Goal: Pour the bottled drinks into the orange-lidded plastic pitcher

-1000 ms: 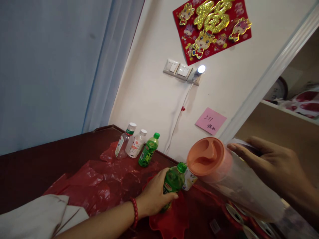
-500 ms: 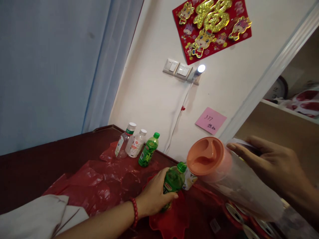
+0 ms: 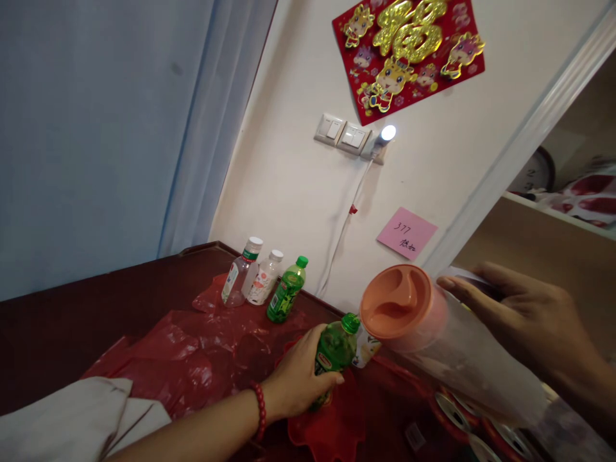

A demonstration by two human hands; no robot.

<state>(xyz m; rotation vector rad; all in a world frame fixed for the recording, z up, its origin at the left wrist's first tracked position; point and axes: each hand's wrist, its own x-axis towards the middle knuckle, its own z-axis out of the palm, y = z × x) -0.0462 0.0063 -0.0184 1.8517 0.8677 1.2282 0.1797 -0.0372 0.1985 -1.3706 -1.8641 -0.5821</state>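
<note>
Two hands: both occupied.
Left hand (image 3: 296, 378): fingers wrapped round upright green bottle (image 3: 334, 350).
Right hand (image 3: 524, 317): gripping jug (image 3: 433, 333), tilted, orange lid just beside bottle cap.

three bottles (image 3: 264, 278) stand on the table (image 3: 72, 321) by the wall, behind a plastic sheet (image 3: 192, 356).

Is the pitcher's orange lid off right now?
No, the orange lid sits on the tilted clear pitcher that the right hand holds.
</note>
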